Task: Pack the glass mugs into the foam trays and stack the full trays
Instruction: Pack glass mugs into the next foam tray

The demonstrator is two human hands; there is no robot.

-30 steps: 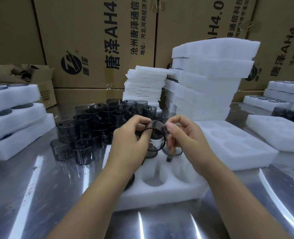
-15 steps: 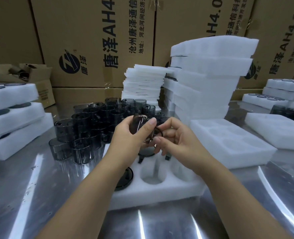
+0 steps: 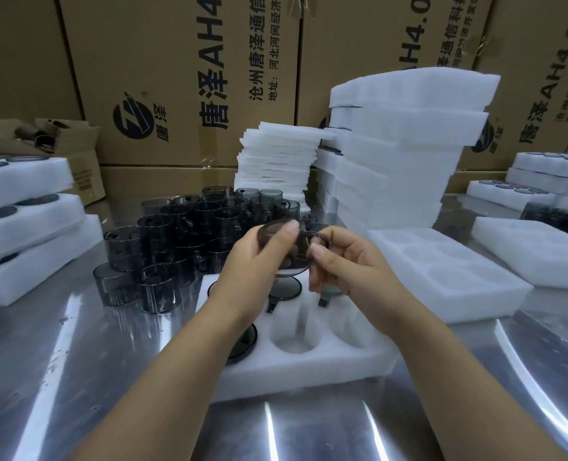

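A smoky glass mug [image 3: 271, 231] was observed held tilted above the foam tray [image 3: 309, 372], clear of it. The left hand [image 3: 254, 264] was wrapped round the mug's body, with the thumb pressed on its upper side. The fingers [image 3: 334, 236] of the right hand [image 3: 345, 261] were pinched on the mug's right edge. The tray was noted on the steel desk [image 3: 76, 377], with some pockets filled by mugs and an open pocket at the front. Loose mugs [image 3: 182, 234] were found grouped on the desk just left of and behind the tray. Stacked foam trays [image 3: 402, 154] were recorded further back, before cardboard cartons [image 3: 182, 78].
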